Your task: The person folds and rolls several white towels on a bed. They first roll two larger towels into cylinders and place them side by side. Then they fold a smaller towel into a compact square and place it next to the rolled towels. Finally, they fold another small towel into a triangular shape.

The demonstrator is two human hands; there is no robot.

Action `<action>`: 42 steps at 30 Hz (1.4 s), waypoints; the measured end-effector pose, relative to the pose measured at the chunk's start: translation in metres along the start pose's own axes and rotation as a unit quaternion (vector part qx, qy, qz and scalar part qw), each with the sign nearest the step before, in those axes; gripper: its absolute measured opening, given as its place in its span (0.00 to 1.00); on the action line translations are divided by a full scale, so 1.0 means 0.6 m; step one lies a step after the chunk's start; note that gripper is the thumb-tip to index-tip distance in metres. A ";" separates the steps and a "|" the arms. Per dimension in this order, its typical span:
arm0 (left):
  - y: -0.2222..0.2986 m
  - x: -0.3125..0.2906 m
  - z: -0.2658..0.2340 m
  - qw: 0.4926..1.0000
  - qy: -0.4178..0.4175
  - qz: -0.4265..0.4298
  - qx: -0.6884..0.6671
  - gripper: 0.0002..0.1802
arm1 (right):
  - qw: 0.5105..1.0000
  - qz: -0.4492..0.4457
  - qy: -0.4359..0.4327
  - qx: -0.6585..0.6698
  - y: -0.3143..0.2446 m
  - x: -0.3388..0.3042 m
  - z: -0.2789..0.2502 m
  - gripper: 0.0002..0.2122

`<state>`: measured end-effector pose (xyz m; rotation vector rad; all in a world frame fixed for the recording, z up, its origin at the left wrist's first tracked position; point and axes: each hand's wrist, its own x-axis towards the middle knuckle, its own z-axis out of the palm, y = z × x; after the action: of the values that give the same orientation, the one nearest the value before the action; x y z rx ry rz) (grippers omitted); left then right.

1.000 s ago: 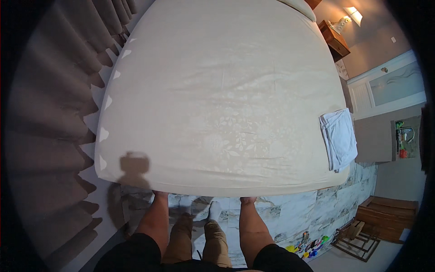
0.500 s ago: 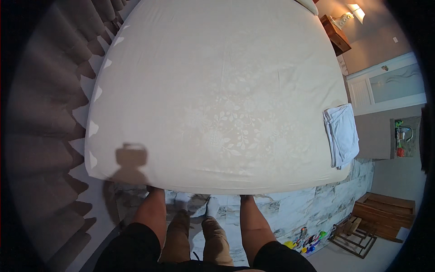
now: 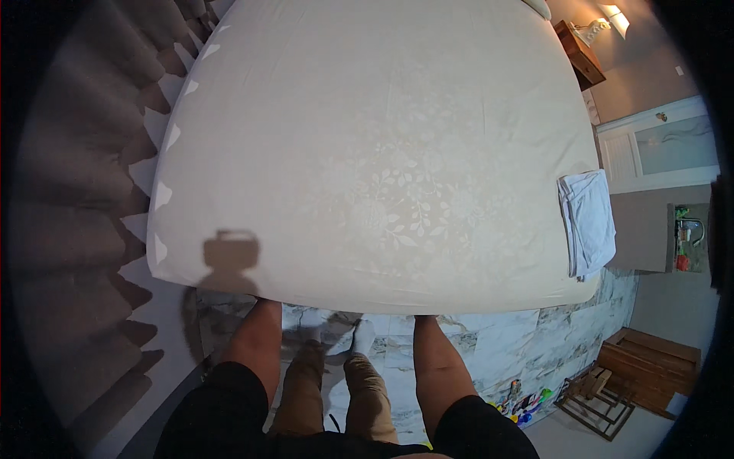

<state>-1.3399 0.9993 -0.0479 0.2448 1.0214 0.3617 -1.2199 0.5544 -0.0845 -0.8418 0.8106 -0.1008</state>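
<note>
A wide mattress (image 3: pixel 329 191) in a cream fitted sheet with a pale leaf-and-flower pattern fills most of the view. Both my forearms reach down to its near edge. My left hand (image 3: pixel 266 302) goes under that edge left of the middle, with its fingers hidden. Farther right, my right hand (image 3: pixel 425 318) meets the same edge, and its fingers are hidden too. Whether either hand grips the mattress or the sheet cannot be seen. A folded white cloth stack (image 3: pixel 587 226) lies on the mattress's right near corner.
Long grey-brown curtains (image 3: pixel 69 191) hang at the left. Marble-patterned tiles (image 3: pixel 397 359) cover the floor under my feet. At the right are a wooden nightstand (image 3: pixel 579 55) with a lit lamp (image 3: pixel 592 30), a white door (image 3: pixel 657 145), a wooden rack (image 3: pixel 600 402) and several colourful small items (image 3: pixel 527 405).
The mattress and the rest of the room sit slightly higher and farther right in view. Both hands remain at the near edge of the mattress.
</note>
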 end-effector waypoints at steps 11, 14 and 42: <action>0.255 -0.040 -0.042 0.962 0.075 0.192 0.178 0.17 | 0.999 -0.019 -0.039 0.008 -0.040 0.008 -0.024 0.27; 0.345 -0.020 -0.064 0.941 0.116 0.225 0.226 0.16 | 0.999 -0.024 -0.045 0.005 -0.039 0.008 -0.024 0.26; 0.337 0.091 -0.131 0.769 0.223 0.253 0.543 0.12 | 0.992 -0.082 -0.049 -0.082 -0.059 -0.022 -0.079 0.20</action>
<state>-1.4180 1.2090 -0.0566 1.5786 1.5565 0.2720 -1.2533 0.5061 -0.0705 -1.0596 0.6623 -0.1374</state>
